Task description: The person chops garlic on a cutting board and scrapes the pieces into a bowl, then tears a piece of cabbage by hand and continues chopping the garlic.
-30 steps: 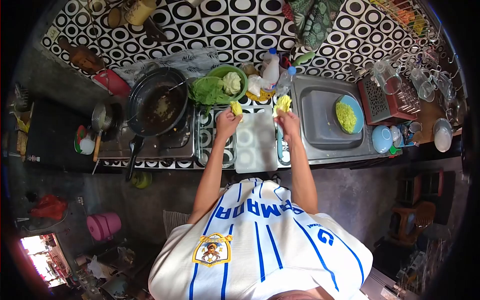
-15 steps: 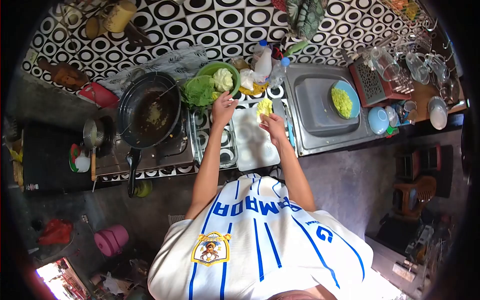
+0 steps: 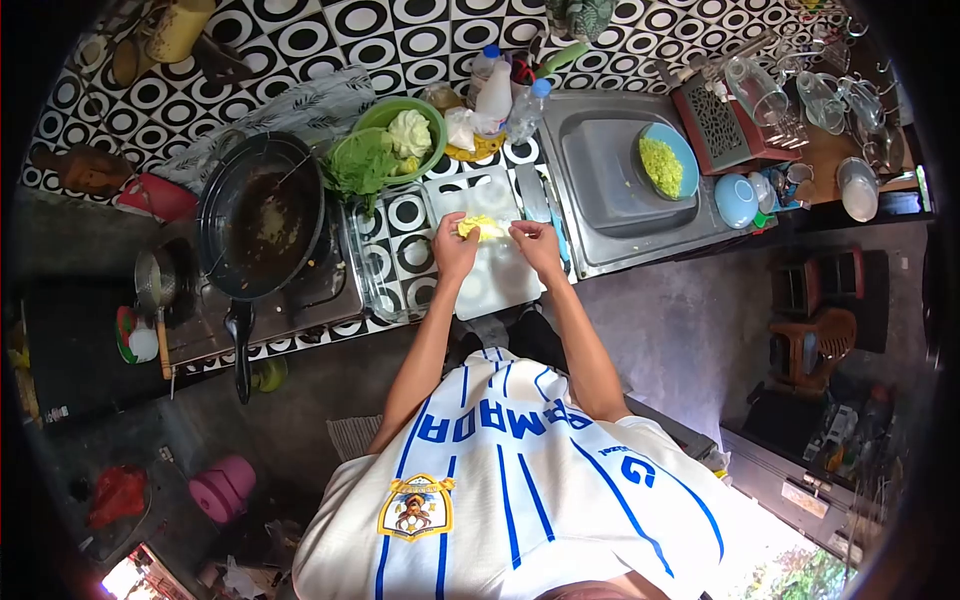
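Seen from above, a person in a white shirt with blue stripes stands at a kitchen counter tiled in black and white circles. Both hands now meet over the white cutting board (image 3: 490, 275). The left hand (image 3: 455, 250) and the right hand (image 3: 535, 243) each grip an end of one yellow-green piece of cabbage (image 3: 480, 227), which lies low on the board between them. Half a second ago the left hand reached up to the green bowl (image 3: 400, 125) of leafy greens, while the right alone held the piece above the board; the left has since come back down beside it. A dark wok (image 3: 262, 215) sits on the stove to the left. To the right, a blue plate (image 3: 683, 145) of shredded yellow cabbage rests in the steel sink (image 3: 610, 200).
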Motion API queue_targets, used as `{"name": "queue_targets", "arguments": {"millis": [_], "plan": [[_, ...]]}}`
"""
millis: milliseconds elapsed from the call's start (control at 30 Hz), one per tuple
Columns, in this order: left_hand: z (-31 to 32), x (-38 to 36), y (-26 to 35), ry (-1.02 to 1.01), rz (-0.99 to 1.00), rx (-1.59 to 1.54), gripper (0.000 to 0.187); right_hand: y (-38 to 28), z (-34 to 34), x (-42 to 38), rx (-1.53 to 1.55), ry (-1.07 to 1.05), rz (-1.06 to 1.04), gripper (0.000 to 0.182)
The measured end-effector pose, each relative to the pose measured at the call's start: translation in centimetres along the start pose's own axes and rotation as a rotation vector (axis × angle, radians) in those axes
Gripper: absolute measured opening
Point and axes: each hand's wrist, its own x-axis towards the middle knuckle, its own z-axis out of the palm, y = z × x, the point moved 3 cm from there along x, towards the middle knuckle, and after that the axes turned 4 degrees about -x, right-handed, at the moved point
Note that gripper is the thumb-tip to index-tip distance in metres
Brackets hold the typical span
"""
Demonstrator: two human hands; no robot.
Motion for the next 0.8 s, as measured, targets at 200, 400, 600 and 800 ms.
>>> {"name": "queue_targets", "arguments": {"millis": [200, 400, 600, 800], "plan": [[2.2, -2.1, -1.1, 0.055, 0.178, 0.351, 0.052, 2.9, -3.6, -0.9, -0.369, 0.247, -0.101, 0.033], [3.1, -2.5, 1.1, -0.201, 0.48, 0.657, 0.046, 4.4, -4.5, -1.9, -0.534, 0.27, -0.266, 0.025], [3.6, -3.5, -2.8, -0.447, 0.476, 1.009, 0.046, 4.3, -5.3, -1.9, -0.615, 0.241, -0.379, 0.017], [5.0, -5.3, -2.9, -0.39, 0.427, 1.263, 0.051, 3.6, -6.6, -1.1, -0.668, 0.253, -0.463, 0.02]]}}
